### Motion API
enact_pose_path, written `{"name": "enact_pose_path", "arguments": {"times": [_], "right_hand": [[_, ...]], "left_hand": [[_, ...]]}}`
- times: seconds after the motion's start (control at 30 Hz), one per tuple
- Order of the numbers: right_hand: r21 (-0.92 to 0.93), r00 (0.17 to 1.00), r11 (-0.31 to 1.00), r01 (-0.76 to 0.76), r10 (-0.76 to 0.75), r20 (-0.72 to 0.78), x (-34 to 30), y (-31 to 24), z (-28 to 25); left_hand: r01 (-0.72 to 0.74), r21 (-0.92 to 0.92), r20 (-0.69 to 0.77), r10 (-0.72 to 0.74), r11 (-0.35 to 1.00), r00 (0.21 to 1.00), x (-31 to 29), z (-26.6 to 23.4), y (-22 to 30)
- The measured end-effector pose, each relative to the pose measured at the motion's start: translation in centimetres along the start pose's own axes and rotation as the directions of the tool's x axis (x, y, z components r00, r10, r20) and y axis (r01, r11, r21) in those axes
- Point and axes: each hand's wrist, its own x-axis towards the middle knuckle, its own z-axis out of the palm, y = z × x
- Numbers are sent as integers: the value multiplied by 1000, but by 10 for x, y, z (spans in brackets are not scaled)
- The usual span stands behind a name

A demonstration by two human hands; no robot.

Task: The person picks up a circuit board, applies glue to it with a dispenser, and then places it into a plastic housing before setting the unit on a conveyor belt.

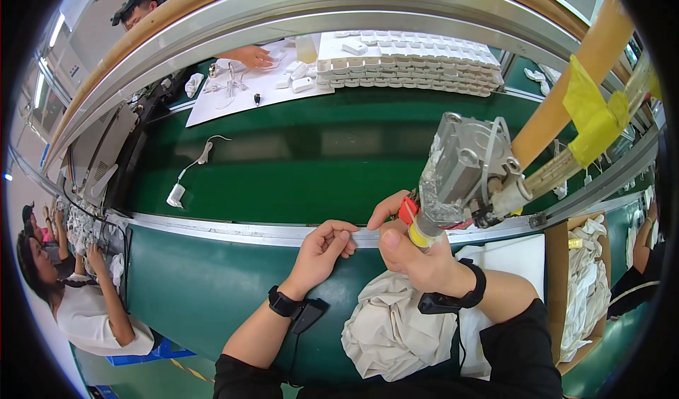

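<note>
My left hand point(323, 256) is held over the near edge of the green belt point(283, 180), its fingers curled and the thumb pressed toward the index finger. Anything in that pinch is too small to make out. Close by on the right, my right hand point(417, 257) is bent with thumb and index finger drawn together. A hanging metal air-powered tool point(467, 166) with a red part and a yellow ring covers some of its fingers; whether they touch it is unclear. Below the right wrist lies a crumpled cream cloth point(399, 325).
A white adapter with a cord point(175, 195) lies on the belt. Beyond it are a white board point(205, 113) with small parts, stacked white trays point(417, 70) and a co-worker's hand point(251, 57). A carton of cloths point(559, 293) stands right; another person point(92, 321) sits left.
</note>
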Motion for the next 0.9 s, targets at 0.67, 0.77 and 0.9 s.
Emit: {"name": "enact_pose_path", "arguments": {"times": [0.67,0.77,0.9], "right_hand": [[-22,999,1000,-18,19,27,0,3,-2],[-38,999,999,-7,8,33,0,4,-3],[-35,1000,999,-8,9,28,0,2,-4]], "left_hand": [[497,867,-383,618,-16,687,-22,-276,64],[690,713,-489,615,-127,619,-30,-303,51],[686,717,-559,490,-119,669,-22,-295,50]]}}
